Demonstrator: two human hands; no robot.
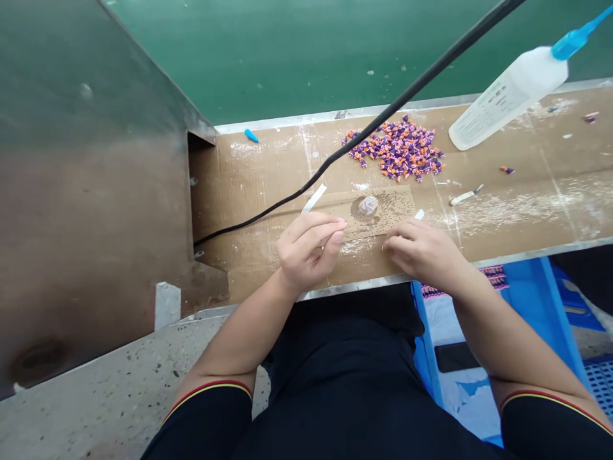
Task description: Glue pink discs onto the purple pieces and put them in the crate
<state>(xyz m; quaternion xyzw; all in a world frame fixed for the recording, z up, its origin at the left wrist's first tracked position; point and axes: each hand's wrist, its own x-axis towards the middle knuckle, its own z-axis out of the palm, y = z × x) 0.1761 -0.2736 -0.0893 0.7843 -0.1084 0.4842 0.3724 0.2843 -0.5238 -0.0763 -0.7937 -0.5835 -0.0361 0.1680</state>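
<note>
My left hand (306, 250) pinches a narrow white strip (314, 199) that sticks up and away past the fingertips. My right hand (421, 254) rests at the bench's front edge, with a small white strip end (419, 214) showing above its fingers. Between the hands, a small clear plastic cup (368, 206) stands on a speckled cardboard pad (393, 211). Beyond them lies a heap of small purple and orange pieces (395, 150). A white squeeze bottle (507, 97) with a blue nozzle hangs over the bench at the upper right.
The cardboard-covered bench top (249, 191) has white residue on it. A black cable (306, 182) crosses it diagonally. A small white-handled blade (464, 197) and a blue nozzle cap (251, 135) lie on it. A metal side panel (96, 191) stands left; a blue crate (541, 300) sits below right.
</note>
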